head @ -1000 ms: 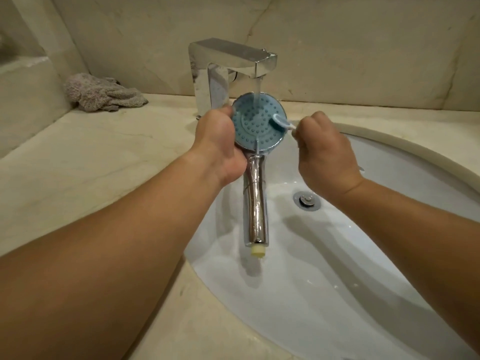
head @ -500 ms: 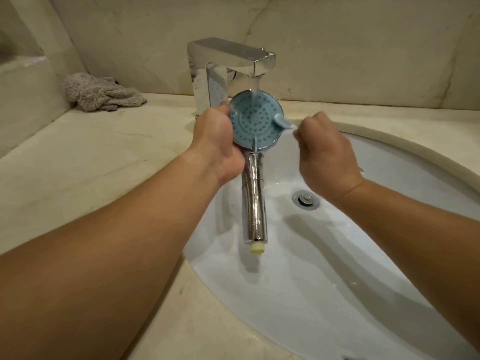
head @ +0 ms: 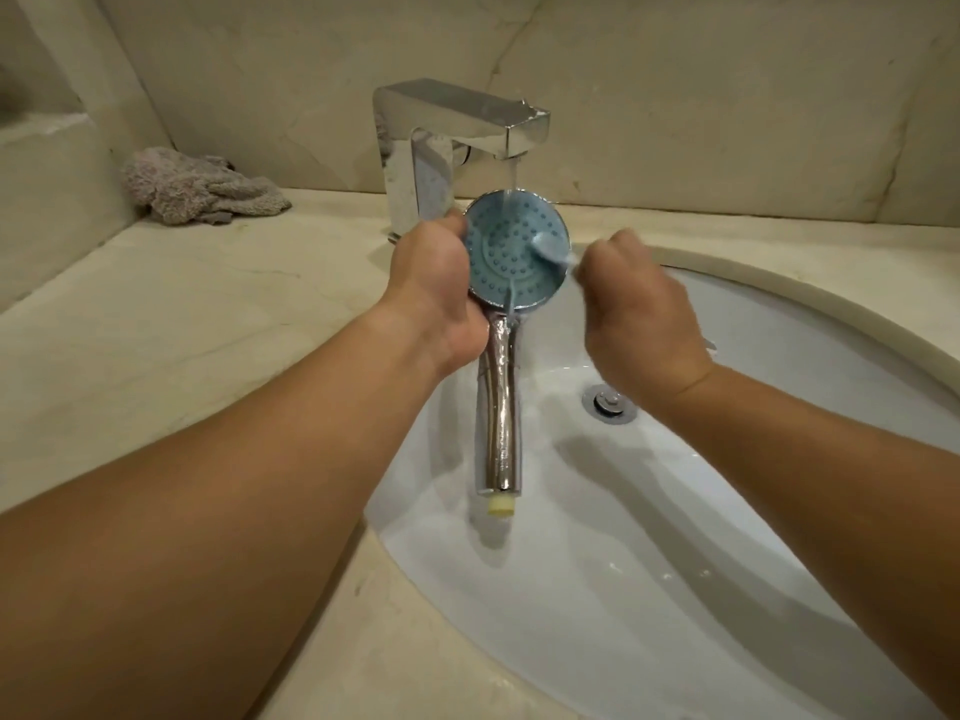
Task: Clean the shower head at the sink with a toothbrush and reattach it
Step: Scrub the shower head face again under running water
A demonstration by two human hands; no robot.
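Note:
My left hand (head: 436,283) grips the left rim of the shower head (head: 506,252), a round blue nozzle face on a chrome handle (head: 500,418) that hangs down over the basin. The face is turned toward me under the running tap. My right hand (head: 639,314) is closed on a toothbrush (head: 553,250); its pale blue bristle end rests on the right part of the blue face, and its handle is hidden in my fist. Water runs down the face and drips along the chrome handle.
A square chrome faucet (head: 457,127) stands behind the shower head with water flowing. The white oval sink (head: 675,537) has a metal drain (head: 608,402). A crumpled grey cloth (head: 202,192) lies at the back left of the beige marble counter (head: 208,330).
The brush head has shifted slightly down and inward across the right side of the blue face. The shower head stays in the same place under the water.

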